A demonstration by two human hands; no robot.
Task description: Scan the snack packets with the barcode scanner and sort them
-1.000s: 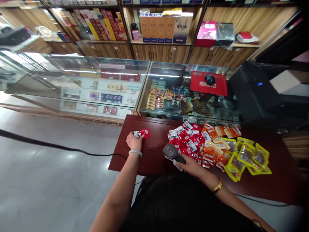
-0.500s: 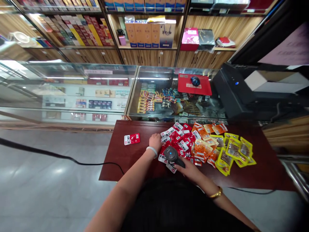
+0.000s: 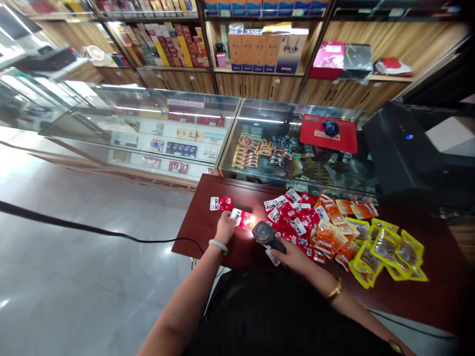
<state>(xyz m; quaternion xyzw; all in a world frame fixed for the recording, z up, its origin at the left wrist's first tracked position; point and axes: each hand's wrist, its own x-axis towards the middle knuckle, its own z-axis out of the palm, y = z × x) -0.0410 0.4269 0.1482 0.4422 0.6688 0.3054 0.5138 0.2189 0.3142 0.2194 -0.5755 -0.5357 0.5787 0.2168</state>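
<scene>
My left hand (image 3: 224, 225) is closed on the white end of a red-and-white snack packet (image 3: 245, 219), left of the pile. In my right hand (image 3: 293, 254) is a black barcode scanner (image 3: 264, 233), its head toward that packet; a bright reddish light falls on the packet's right part. Another red-and-white packet (image 3: 221, 203) lies alone at the table's left. Right of the scanner spreads a heap of red packets (image 3: 295, 212), then orange packets (image 3: 330, 236), then yellow packets (image 3: 388, 244) at the far right.
The dark red table (image 3: 200, 222) stands against a glass display counter (image 3: 274, 173) with small goods inside. A red mat (image 3: 328, 141) with a mouse (image 3: 330, 127) lies on the glass, beside a black machine (image 3: 393, 148). A black cable (image 3: 111, 231) crosses at left.
My left hand has drawn a red-and-white packet leftward out of the heap. Light from the scanner now shows on it. The whole view has shifted to the left.
</scene>
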